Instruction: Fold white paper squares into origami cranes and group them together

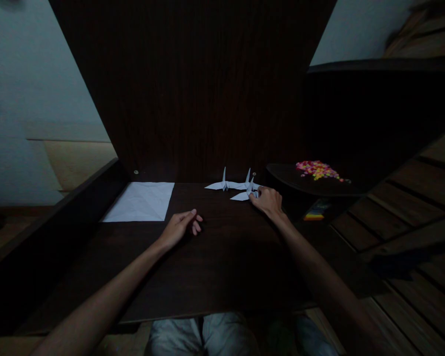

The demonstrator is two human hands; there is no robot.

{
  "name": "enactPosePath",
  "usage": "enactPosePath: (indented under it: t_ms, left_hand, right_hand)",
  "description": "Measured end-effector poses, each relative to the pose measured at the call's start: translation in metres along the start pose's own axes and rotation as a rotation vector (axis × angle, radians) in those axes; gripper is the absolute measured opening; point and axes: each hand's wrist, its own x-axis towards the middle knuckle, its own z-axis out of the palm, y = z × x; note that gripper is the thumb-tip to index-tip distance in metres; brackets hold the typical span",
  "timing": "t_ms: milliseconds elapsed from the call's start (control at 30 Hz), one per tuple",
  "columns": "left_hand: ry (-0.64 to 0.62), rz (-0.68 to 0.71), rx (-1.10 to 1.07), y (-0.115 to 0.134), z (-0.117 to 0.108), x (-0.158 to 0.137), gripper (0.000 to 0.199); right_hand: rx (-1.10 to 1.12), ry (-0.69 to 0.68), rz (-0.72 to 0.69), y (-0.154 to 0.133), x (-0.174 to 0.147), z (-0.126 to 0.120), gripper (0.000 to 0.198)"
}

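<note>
Three white folded paper cranes stand close together near the back of the dark wooden desk (207,267). My right hand (269,200) pinches the front paper crane (241,196) by its right side, and its fingers cover part of it. Behind that one are the left paper crane (218,186) and another paper crane (246,180), partly hidden. My left hand (181,226) rests over the desk with its fingers loosely curled and apart, holding nothing. Left of it lies a creased white paper sheet (141,201), flat on the desk.
A dark upright panel (193,99) closes off the back. At the right, a low curved shelf (285,177) bears a pile of small colourful pieces (317,169). Below it is a small rainbow-striped item (315,216). A raised side board (52,217) edges the left.
</note>
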Motion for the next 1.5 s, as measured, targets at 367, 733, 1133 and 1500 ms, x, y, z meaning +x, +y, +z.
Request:
enactPosePath:
  t_ms: [367,733,1133,1500]
  left_hand:
    - [0.297,0.142,0.452,0.013,-0.013,-0.004,0.033]
    - [0.537,0.094,1.360,0.010,-0.052,0.003,0.052]
    - [0.447,-0.029,1.484,0.013,-0.057,0.003,0.037]
    - [0.476,0.061,1.483,0.010,-0.056,0.004,0.033]
  right_hand:
    - [0.149,0.205,0.023,0.022,-0.003,-0.006,0.038]
    - [0.332,0.472,-0.332,-0.014,-0.049,0.001,0.044]
    - [0.319,0.366,-0.586,-0.058,-0.086,0.034,0.030]
    - [0.386,0.312,0.179,0.011,-0.033,0.016,0.027]
